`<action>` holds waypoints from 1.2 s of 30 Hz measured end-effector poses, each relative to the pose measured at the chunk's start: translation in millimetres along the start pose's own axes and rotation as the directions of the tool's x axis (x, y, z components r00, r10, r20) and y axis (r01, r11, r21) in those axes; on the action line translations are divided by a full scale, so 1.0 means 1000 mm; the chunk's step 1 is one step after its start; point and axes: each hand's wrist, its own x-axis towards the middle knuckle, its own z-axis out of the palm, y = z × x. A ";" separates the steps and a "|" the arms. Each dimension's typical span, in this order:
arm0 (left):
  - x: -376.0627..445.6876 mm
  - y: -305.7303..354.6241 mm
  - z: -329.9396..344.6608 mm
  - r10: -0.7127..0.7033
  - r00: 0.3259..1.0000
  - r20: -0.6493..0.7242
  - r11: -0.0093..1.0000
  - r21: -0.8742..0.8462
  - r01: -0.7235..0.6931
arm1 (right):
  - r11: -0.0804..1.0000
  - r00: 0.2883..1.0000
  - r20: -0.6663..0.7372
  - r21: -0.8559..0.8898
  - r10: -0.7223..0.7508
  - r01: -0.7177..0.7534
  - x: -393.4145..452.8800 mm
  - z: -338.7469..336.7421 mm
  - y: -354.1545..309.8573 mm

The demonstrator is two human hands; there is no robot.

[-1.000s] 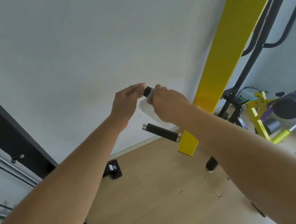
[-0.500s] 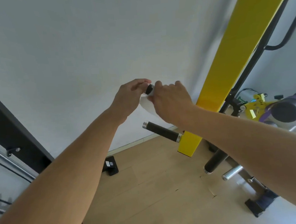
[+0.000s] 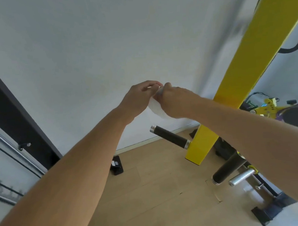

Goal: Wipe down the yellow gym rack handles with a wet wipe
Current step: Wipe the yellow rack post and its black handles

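Observation:
The yellow rack post slants up at the right. A black handle with silver end caps sticks out left from its lower part. Above it, my two hands meet around a second handle, which is hidden. My right hand is wrapped round a white wet wipe over that handle. My left hand pinches the wipe at the handle's tip with curled fingers. Part of the wipe hangs below the hands.
A white wall fills the background. A black device lies on the wooden floor by the baseboard. Another black handle, a chrome bar and yellow gym gear sit at the right. A dark frame stands at the left.
The black tip of the upper handle, visible between my hands before, is now covered by the wipe and fingers. The view has shifted, so the post sits further right.

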 end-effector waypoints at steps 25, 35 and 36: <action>-0.014 0.006 0.002 0.015 0.993 -0.120 1.000 0.013 -0.013 | 0.808 0.999 -0.009 -0.588 0.038 -0.037 -0.041 -0.001 0.002; -0.012 0.001 -0.001 0.044 0.992 -0.119 0.994 0.101 -0.032 | 0.980 0.949 -0.314 -0.197 -0.027 -0.037 -0.005 0.026 -0.008; -0.012 0.001 -0.003 0.046 0.992 -0.114 0.994 0.106 -0.034 | 0.993 0.948 -0.317 -0.117 -0.025 -0.012 -0.004 0.026 -0.009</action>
